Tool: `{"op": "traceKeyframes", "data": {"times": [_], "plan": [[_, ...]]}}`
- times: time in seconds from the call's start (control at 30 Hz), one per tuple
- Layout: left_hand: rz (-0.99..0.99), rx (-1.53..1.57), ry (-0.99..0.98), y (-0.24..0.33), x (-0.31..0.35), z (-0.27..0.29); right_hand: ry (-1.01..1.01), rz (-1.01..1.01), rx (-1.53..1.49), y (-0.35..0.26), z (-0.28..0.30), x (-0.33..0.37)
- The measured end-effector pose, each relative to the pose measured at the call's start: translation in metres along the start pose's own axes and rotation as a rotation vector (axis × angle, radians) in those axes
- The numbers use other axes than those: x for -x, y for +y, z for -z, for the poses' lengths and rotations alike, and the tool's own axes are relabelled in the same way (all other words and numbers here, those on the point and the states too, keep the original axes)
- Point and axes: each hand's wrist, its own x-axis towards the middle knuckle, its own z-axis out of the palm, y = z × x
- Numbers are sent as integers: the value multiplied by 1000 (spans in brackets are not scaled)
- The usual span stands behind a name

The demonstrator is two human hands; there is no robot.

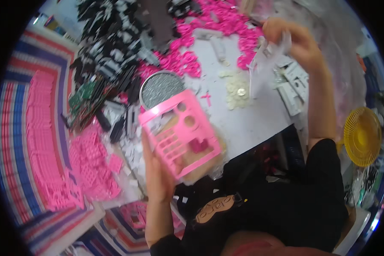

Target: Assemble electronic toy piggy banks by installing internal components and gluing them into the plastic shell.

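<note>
My left hand grips a pink plastic casing panel by its left and lower edge, holding it tilted above the near side of the table. The panel has two round holes, a grid of small square openings and rectangular cutouts. Up at the far right, my right hand has its fingers curled around a thin translucent plastic piece, blurred, whose kind I cannot make out. Behind the panel stands a round tin full of small metal screws. Cream-coloured small round parts lie between the hands.
Bright pink small parts and black and grey parts heap at the back. White casing pieces lie at right. Stacked pink panels and bagged pink keypads sit at left. A yellow fan stands right.
</note>
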Motion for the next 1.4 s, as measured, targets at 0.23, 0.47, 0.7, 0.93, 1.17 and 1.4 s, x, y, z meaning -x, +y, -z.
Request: {"op": "traceKeyframes", "data": {"times": [0.23, 0.47, 0.7, 0.93, 1.17, 1.4], "plan": [[102, 619, -74, -12, -2, 0, -235, 479, 361, -87, -202, -47], [-53, 285, 87, -13, 11, 21, 195, -483, -563, -34, -230, -9], [-462, -220, 402, -21, 3, 12, 174, -519, -911, -55, -269, -6], [-330, -539, 311, -7, 7, 10, 141, -361, -782, -61, -274, -9], [-200, -547, 293, -12, 11, 14, -114, -256, -557, -60, -258, -14], [-393, -419, 479, -11, 1, 30, -194, -559, -1051, -51, -256, -18]]}}
